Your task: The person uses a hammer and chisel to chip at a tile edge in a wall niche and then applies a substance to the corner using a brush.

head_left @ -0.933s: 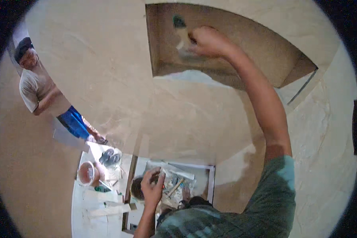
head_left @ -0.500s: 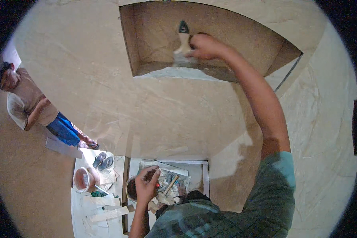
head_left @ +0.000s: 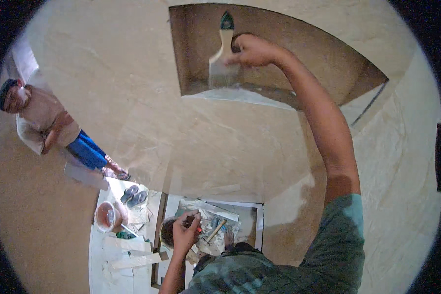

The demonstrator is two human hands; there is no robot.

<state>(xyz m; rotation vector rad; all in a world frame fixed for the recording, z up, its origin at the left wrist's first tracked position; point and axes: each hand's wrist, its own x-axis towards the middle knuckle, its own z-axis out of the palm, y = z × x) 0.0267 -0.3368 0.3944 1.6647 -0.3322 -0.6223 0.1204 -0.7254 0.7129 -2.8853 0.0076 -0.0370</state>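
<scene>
Left to right: a bystander in a beige shirt (head_left: 39,115) stands well apart. Low centre, the left hand (head_left: 185,234) has its fingers pinched on a small item I cannot make out, above the littered floor (head_left: 127,245). The right hand (head_left: 252,50) clenches a wide pale-handled, green-tipped brush (head_left: 221,54), long axis upright, bristles down at the tiled wall niche (head_left: 299,68) sill.

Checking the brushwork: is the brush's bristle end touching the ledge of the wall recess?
Touching. The head view shows the brush, held in the right hand, with bristles meeting the recess ledge.
</scene>
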